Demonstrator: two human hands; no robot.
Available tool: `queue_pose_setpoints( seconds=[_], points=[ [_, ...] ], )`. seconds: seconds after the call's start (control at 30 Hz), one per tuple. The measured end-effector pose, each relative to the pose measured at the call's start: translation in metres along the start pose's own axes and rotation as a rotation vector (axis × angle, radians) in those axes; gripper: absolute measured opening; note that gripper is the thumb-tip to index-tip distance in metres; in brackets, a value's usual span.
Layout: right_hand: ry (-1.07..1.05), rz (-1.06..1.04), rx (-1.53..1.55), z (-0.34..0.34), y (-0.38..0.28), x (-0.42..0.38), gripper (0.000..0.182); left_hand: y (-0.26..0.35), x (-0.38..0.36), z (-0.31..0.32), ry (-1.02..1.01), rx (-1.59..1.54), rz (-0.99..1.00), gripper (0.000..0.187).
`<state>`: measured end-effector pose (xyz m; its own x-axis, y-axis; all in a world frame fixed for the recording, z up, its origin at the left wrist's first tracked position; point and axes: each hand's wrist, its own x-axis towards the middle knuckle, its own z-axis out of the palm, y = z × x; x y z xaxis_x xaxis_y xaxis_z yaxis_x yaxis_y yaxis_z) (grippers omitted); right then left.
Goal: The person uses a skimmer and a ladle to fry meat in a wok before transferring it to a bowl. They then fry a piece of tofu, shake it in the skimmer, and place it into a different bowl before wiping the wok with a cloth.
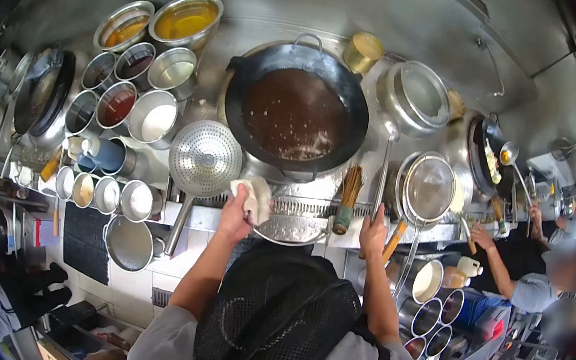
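A folded white cloth (257, 200) is held in my left hand (234, 217), close to the front edge of the stove and beside a perforated skimmer (206, 159). My right hand (372, 235) is wrapped round the long metal handle of a ladle (391, 131), which points away from me. Between and beyond the hands sits a large black wok (297, 105) with dark brown liquid and small pale bits in it. A bamboo brush (349, 198) lies just left of my right hand.
Metal pots of sauces (116, 105) and two bowls of yellow liquid (187, 20) stand at the left. A round strainer (429, 189) and a lidded pot (420, 95) are on the right. Farther right, a co-worker (534, 286) works at another wok.
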<state>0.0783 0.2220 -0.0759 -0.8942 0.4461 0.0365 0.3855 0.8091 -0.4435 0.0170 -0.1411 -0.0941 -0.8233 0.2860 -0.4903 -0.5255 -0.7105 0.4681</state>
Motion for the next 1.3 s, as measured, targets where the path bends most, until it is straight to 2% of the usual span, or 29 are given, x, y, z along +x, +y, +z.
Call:
queue_pose_setpoints(
  seconds=[0.07,0.13,0.2,0.27,0.33,0.37,0.47,0.53,0.6,0.67,0.73,0.77,0.83,0.87,0.93,0.97,1.07,1.13,1.2,1.3],
  points=[
    [-0.083,0.022,0.059,-0.037,-0.051,0.013,0.064,-0.018,0.028,-0.004,-0.037,-0.142,-0.050,0.053],
    [-0.070,-0.037,0.096,-0.045,-0.084,0.044,0.065,-0.014,0.025,0.039,0.010,-0.056,-0.109,0.047],
    [-0.015,-0.250,0.118,-0.040,-0.111,0.083,0.065,-0.017,0.037,0.059,-0.001,-0.026,-0.152,0.045],
    [-0.077,-0.215,0.101,-0.037,-0.153,0.114,0.064,-0.019,0.044,0.083,-0.002,-0.049,-0.102,0.039],
    [-0.118,-0.229,0.090,-0.038,-0.191,0.133,0.061,-0.022,0.055,0.093,0.051,0.174,-0.066,0.030],
    [-0.141,-0.243,0.059,-0.030,-0.201,0.146,0.060,-0.019,0.050,0.105,0.155,0.169,-0.042,0.022],
    [-0.191,-0.222,0.007,-0.028,-0.222,0.160,0.061,-0.024,0.079,0.082,0.045,0.148,-0.127,0.022],
    [-0.230,-0.224,-0.020,-0.023,-0.219,0.166,0.062,-0.026,0.088,0.078,0.080,0.087,-0.153,0.018],
    [-0.265,-0.252,-0.054,-0.021,-0.212,0.167,0.062,-0.020,0.091,0.076,0.015,0.039,-0.253,0.013],
    [-0.242,-0.295,-0.081,-0.023,-0.209,0.164,0.062,-0.025,0.099,0.068,-0.033,-0.006,-0.258,0.009],
    [-0.247,-0.319,-0.111,-0.034,-0.209,0.165,0.058,-0.035,0.103,0.069,0.045,0.077,-0.071,0.012],
    [-0.240,-0.314,-0.107,-0.044,-0.212,0.169,0.058,-0.036,0.101,0.071,0.039,0.083,-0.072,0.012],
    [-0.233,-0.469,-0.156,-0.068,-0.218,0.177,0.043,-0.038,0.094,0.076,0.018,0.076,0.018,0.017],
    [-0.228,-0.459,-0.154,-0.087,-0.228,0.178,0.043,-0.036,0.090,0.080,0.013,0.083,0.011,0.017],
    [-0.487,-0.371,-0.071,-0.120,-0.244,0.182,0.029,-0.033,0.081,0.086,0.089,0.053,0.060,0.021],
    [-0.488,-0.394,-0.039,-0.120,-0.242,0.190,0.038,-0.033,0.081,0.084,0.089,0.062,0.070,0.022],
    [-0.555,-0.371,-0.022,-0.133,-0.246,0.200,0.035,-0.033,0.074,0.085,0.092,0.074,0.086,0.023],
    [-0.580,-0.337,-0.027,-0.147,-0.251,0.199,0.039,-0.038,0.074,0.079,0.078,0.062,0.090,0.024],
    [-0.607,-0.372,-0.032,-0.164,-0.255,0.193,0.023,-0.041,0.068,0.081,0.045,0.065,0.128,0.024],
    [-0.631,-0.348,-0.020,-0.173,-0.245,0.198,0.027,-0.050,0.059,0.087,0.067,0.084,0.149,0.027]
  ],
)
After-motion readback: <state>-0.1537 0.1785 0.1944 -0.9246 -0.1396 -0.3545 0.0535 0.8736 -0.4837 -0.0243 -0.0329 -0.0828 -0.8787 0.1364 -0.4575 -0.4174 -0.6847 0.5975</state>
